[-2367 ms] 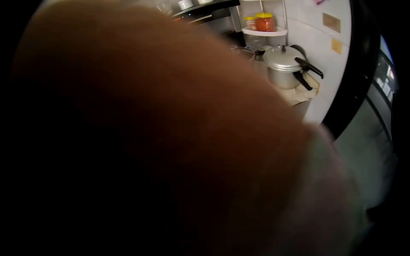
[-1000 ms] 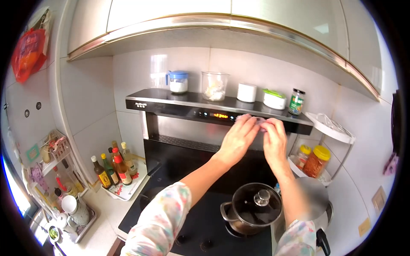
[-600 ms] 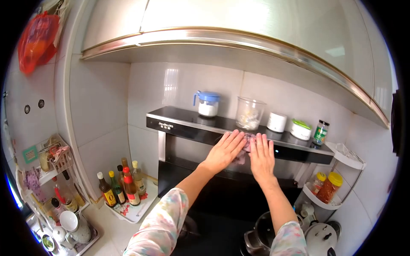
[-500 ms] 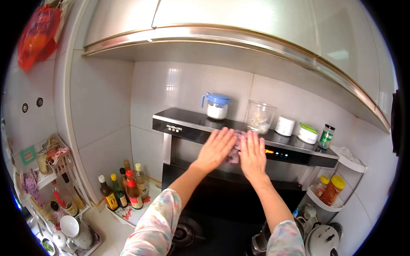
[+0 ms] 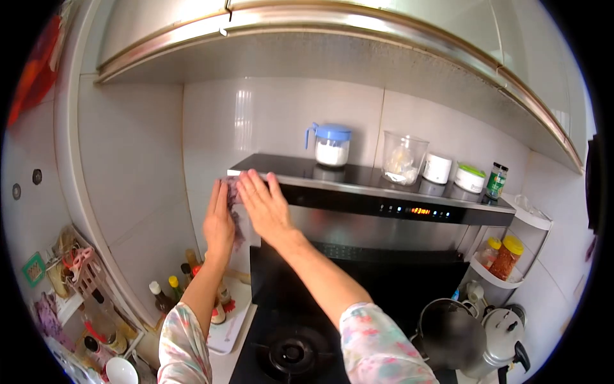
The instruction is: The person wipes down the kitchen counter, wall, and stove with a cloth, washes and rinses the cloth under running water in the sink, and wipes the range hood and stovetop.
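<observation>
A purple cloth (image 5: 235,191) is pressed against the left end of the black range hood (image 5: 358,200). My left hand (image 5: 219,224) lies on the cloth's left side, its fingers closed together and pointing up. Against the hood's front edge, my right hand (image 5: 265,208) rests with straight, slightly spread fingers over the cloth's right side. On top of the hood stand a blue-lidded jar (image 5: 332,146), a clear container (image 5: 404,159), a white canister (image 5: 437,168), a green-lidded tub (image 5: 470,178) and a green-labelled jar (image 5: 497,181).
Below the hood is a black stove (image 5: 300,349) with a dark pot (image 5: 448,329) and a pressure cooker (image 5: 502,339) at the right. Bottles stand on a white tray (image 5: 233,320) at the left. A corner shelf (image 5: 492,278) holds yellow-lidded jars. Cabinets (image 5: 384,19) hang overhead.
Both hands and the cloth have moved left along the hood front to its left end. The hood's lit display is now uncovered.
</observation>
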`<action>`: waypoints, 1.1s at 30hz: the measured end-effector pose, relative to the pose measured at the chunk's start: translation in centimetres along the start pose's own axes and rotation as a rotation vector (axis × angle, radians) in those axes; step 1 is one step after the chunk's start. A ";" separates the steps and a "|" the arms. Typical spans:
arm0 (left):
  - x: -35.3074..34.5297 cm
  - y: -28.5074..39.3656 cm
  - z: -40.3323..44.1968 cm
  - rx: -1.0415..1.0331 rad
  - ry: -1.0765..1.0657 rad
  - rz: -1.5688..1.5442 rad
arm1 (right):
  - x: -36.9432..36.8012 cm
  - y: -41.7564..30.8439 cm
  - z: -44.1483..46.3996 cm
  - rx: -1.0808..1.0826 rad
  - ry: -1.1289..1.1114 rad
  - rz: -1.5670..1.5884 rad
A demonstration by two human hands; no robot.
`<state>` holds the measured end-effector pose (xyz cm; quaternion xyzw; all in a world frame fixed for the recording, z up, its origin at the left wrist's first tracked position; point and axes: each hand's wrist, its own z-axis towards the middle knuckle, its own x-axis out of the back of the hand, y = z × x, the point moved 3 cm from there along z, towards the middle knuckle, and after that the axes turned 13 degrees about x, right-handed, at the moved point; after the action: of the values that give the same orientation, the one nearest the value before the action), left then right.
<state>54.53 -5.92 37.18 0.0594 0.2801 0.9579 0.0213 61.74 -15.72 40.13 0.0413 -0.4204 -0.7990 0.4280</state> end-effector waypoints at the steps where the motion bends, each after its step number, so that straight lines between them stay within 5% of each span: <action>1: -0.1 1.2 -0.1 0.065 -0.038 -0.082 | 0.4 0.6 -0.6 -0.005 0.010 0.027; 2: -0.6 2.4 -0.1 0.133 -0.078 -0.179 | 1.0 1.2 -1.5 -0.005 0.020 0.009; 8: -6.0 8.3 -7.4 -0.362 0.109 0.002 | 6.0 4.1 -12.6 0.171 -0.051 -0.045; 10: -9.1 9.1 -11.3 -0.376 -0.091 -0.031 | 6.2 4.5 -19.0 0.127 -0.152 0.092; 14: -14.9 13.5 -16.9 -0.279 -0.323 -0.160 | 8.1 8.1 -29.3 -0.580 -0.460 0.319; 16: -17.7 16.3 -18.3 -0.311 -0.398 -0.194 | 7.8 10.7 -35.0 -0.633 -0.119 0.240; 18: -20.0 19.2 -19.1 -0.469 -0.346 -0.256 | 8.2 12.7 -37.6 -1.384 0.001 0.606; 19: -21.3 20.3 -19.3 -0.514 -0.334 -0.189 | 8.4 13.1 -38.2 -1.487 0.221 0.614; 21: -24.0 20.5 -20.9 -0.636 -0.231 -0.062 | 8.0 13.2 -38.6 -1.220 0.123 0.249; 22: -25.7 19.0 -22.1 -0.575 -0.358 0.015 | 6.7 12.6 -39.5 -1.092 0.022 0.125; 24: -27.4 15.4 -23.9 -0.461 -0.612 0.169 | 3.0 10.2 -40.3 -1.084 -0.511 0.358; 25: -26.6 14.3 -23.2 -0.487 -0.525 0.222 | 2.8 8.5 -38.2 -0.922 -0.613 0.163; 33: -18.0 -1.1 -13.7 -0.220 -0.255 0.481 | -7.6 -0.8 -23.8 -0.473 -0.381 0.425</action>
<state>70.65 -13.60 23.31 0.2416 0.1473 0.9448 -0.1651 76.12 -25.14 22.03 -0.2963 -0.2953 -0.7609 0.4961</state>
